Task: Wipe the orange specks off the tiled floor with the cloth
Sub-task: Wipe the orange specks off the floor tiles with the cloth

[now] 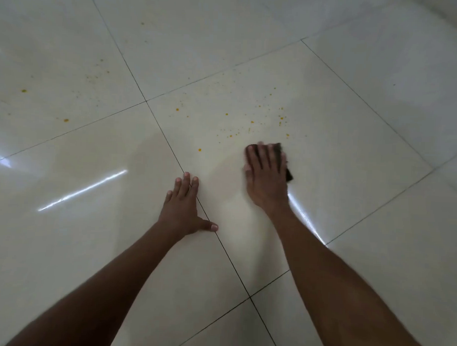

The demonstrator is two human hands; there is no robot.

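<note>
My right hand [265,174] lies flat on a dark cloth [278,148], pressing it onto the glossy cream tiled floor [353,141]; only the cloth's far edge and right side show past my fingers. Orange specks [250,124] are scattered on the tile just beyond the cloth, with one lone speck [199,149] to its left. More specks [66,120] dot the tile at the far left. My left hand [183,207] rests palm-down on the floor, fingers spread, straddling a grout line and holding nothing.
Dark grout lines [156,123] cross the floor in a grid. Bright light streaks [84,189] reflect off the tiles to the left and by my right wrist. Nothing else stands on the floor in view.
</note>
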